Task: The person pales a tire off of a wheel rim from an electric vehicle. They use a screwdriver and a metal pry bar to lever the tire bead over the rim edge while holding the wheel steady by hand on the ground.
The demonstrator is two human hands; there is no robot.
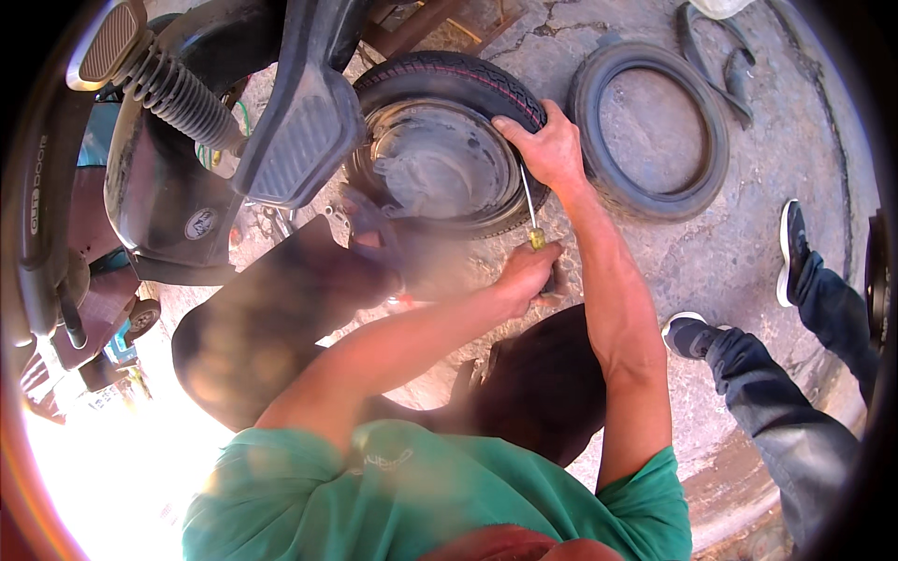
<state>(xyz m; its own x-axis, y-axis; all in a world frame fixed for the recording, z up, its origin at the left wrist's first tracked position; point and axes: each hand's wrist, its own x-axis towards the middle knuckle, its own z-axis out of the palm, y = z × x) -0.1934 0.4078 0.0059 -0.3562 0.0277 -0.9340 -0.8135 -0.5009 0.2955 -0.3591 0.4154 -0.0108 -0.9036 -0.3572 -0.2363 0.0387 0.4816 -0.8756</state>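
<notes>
A black tire (440, 70) with a red line in its tread lies on the ground ahead of me. A dusty wheel rim (449, 112) sits inside it. My right hand (547, 145) grips the tire's right side, thumb on the sidewall and fingers over the tread. In my left hand (528, 279), closer to my knees, is a screwdriver (536, 236) with a yellowish handle. Its thin metal shaft points away from me and meets the wheel's right edge. Whether the tip is under the tire's bead, I cannot tell.
A loose tire (585, 93) lies flat at the right, with a curved black rubber strip (739, 79) beyond it. Motorcycle parts, including a ribbed footboard (304, 140), overhang the left side. Another person's legs (776, 411) stand at the right.
</notes>
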